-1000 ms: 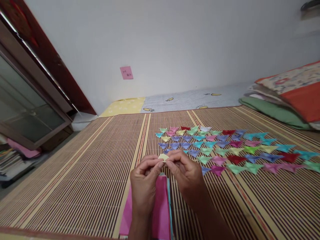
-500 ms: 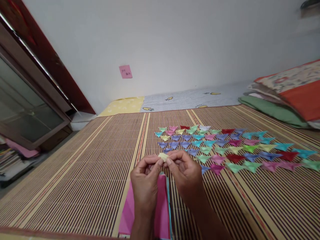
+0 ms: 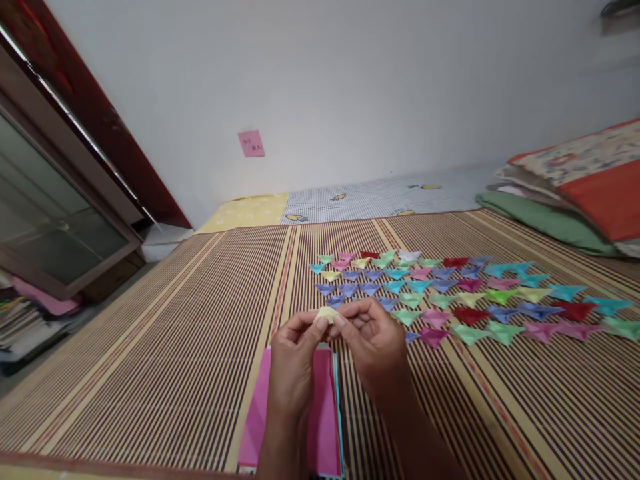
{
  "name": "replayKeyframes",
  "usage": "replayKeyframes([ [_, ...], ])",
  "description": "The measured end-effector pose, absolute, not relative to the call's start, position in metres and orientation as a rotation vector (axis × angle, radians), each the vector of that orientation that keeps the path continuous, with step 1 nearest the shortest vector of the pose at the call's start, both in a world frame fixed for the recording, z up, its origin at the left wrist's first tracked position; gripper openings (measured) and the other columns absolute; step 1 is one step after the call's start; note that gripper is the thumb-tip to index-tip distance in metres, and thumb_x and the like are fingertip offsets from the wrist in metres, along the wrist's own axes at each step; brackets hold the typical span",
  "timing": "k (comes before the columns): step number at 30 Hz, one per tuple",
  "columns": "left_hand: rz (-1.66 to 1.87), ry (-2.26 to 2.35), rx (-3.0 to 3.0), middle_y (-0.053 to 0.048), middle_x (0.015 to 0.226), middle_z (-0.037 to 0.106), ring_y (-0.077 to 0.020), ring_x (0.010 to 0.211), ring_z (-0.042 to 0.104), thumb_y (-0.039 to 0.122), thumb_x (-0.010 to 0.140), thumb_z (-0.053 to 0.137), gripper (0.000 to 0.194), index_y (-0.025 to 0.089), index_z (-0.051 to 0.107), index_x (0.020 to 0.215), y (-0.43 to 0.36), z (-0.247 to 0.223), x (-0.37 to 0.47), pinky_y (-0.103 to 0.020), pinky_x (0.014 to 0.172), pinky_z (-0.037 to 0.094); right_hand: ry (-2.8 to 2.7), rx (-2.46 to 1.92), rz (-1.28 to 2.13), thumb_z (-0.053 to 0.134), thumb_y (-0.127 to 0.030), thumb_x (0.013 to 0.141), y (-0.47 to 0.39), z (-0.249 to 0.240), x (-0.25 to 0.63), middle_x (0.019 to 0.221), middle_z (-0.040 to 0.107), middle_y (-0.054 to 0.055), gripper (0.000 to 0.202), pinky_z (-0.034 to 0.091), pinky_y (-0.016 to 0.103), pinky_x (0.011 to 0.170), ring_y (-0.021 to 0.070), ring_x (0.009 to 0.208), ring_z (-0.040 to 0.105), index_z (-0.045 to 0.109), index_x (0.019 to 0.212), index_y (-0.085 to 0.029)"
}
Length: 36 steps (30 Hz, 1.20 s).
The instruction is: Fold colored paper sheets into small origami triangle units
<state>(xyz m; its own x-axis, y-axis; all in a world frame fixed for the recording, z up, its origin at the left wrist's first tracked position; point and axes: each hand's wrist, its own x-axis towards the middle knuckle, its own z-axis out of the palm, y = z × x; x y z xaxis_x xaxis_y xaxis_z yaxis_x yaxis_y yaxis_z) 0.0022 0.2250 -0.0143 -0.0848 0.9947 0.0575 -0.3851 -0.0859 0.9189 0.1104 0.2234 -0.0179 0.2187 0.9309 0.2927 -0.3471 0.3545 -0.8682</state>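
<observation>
Two hands (image 3: 334, 353) pinch one pale yellow paper piece (image 3: 327, 312)

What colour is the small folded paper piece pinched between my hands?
The small folded paper piece is pale yellow; the head view shows it best.

Pale wall (image 3: 360, 87), pink handwritten note (image 3: 251, 143) attached. Striped brown-and-tan mat (image 3: 160, 333), red-edged. Checked cloth (image 3: 373, 199) between mat and wall, yellow cloth (image 3: 255, 212) adjoining at left. Fabric stack (image 3: 600, 200), orange and green, far right. Glass-paned panel (image 3: 55, 220), left, beside dark red post (image 3: 107, 127). Light soft, even.
</observation>
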Motion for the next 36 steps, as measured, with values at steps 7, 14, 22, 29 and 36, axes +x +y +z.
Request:
replayKeyframes([
  [7, 1.601, 0.973, 0.894, -0.001, 0.067, 0.072, -0.0112, 0.064, 0.064, 0.031, 0.073, 0.087, 0.021, 0.014, 0.074, 0.074, 0.226, -0.016, 0.0, -0.021, 0.067, 0.052, -1.077, -0.872, 1.045, 0.063, -0.033, 0.095, 0.224, -0.017, 0.119, 0.07, 0.063, -0.002, 0.013, 0.05, 0.026, 0.061, 0.0135, 0.063, 0.06, 0.063, 0.092, -0.02],
  [14, 1.611, 1.008, 1.015, -0.001, 0.071, 0.073, -0.0131, 0.068, 0.068, 0.027, 0.077, 0.084, 0.016, 0.015, 0.074, 0.076, 0.222, -0.011, 0.004, -0.023, 0.069, 0.055, -1.115, -0.941, 1.163, 0.065, -0.04, 0.092, 0.225, -0.019, 0.12, 0.063, 0.058, -0.003, 0.027, 0.037, 0.024, 0.052, 0.0101, 0.053, 0.046, 0.062, 0.077, -0.018],
  [22, 1.585, 0.991, 1.128, -0.001, 0.076, 0.073, -0.0136, 0.073, 0.069, 0.024, 0.08, 0.081, 0.011, 0.016, 0.074, 0.078, 0.219, -0.007, 0.004, -0.023, 0.073, 0.056, -1.145, -0.914, 1.216, 0.061, -0.035, 0.092, 0.223, -0.013, 0.126, 0.062, 0.055, -0.004, 0.023, 0.037, 0.024, 0.054, 0.0102, 0.054, 0.045, 0.062, 0.077, -0.018],
  [29, 1.569, 1.019, 1.087, -0.001, 0.072, 0.071, -0.0123, 0.067, 0.065, 0.026, 0.079, 0.082, 0.014, 0.015, 0.073, 0.078, 0.219, -0.007, 0.009, -0.022, 0.067, 0.053, -1.121, -0.95, 1.121, 0.061, -0.033, 0.093, 0.221, -0.015, 0.123, 0.061, 0.053, -0.005, 0.023, 0.034, 0.024, 0.05, 0.0093, 0.052, 0.042, 0.059, 0.075, -0.019],
  [36, 1.513, 1.016, 1.113, 0.0, 0.068, 0.066, -0.0127, 0.065, 0.061, 0.032, 0.083, 0.078, 0.02, 0.015, 0.07, 0.075, 0.22, -0.008, 0.007, -0.023, 0.064, 0.052, -1.155, -0.922, 1.092, 0.061, -0.032, 0.094, 0.222, -0.015, 0.123, 0.057, 0.047, -0.007, 0.022, 0.034, 0.024, 0.05, 0.0101, 0.051, 0.041, 0.061, 0.077, -0.019],
])
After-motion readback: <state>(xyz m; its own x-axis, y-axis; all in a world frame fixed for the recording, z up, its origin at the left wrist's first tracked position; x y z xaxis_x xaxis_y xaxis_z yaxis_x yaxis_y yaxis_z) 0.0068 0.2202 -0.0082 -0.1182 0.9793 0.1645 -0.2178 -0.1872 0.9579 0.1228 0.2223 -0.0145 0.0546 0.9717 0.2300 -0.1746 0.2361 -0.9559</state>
